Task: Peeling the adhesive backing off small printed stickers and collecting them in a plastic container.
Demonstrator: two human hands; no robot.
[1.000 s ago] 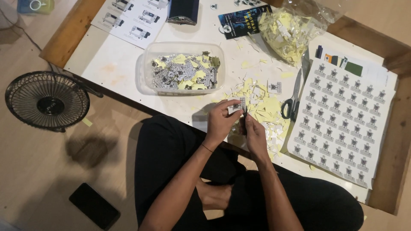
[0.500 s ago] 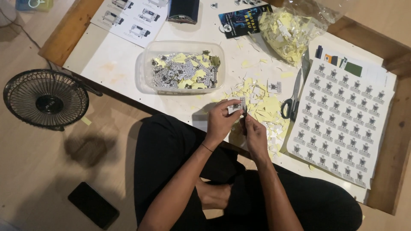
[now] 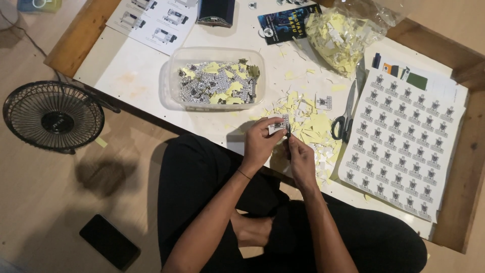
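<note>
Head view: both hands pinch one small sticker (image 3: 278,125) at the table (image 3: 136,76) edge.
Left hand (image 3: 260,144) grips its left side, right hand (image 3: 301,159) its lower edge, above yellow scraps (image 3: 316,126), near scissors (image 3: 346,114) and tub (image 3: 217,76).

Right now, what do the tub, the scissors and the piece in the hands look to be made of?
The tub looks like clear plastic: see-through walls, slightly glossy rim. The scissors seem to have shiny metal blades and dark, probably plastic, handles. The piece, pinched between left hand and right hand, looks like thin printed paper, perhaps a sticker on yellow backing; too small to be sure.
</note>
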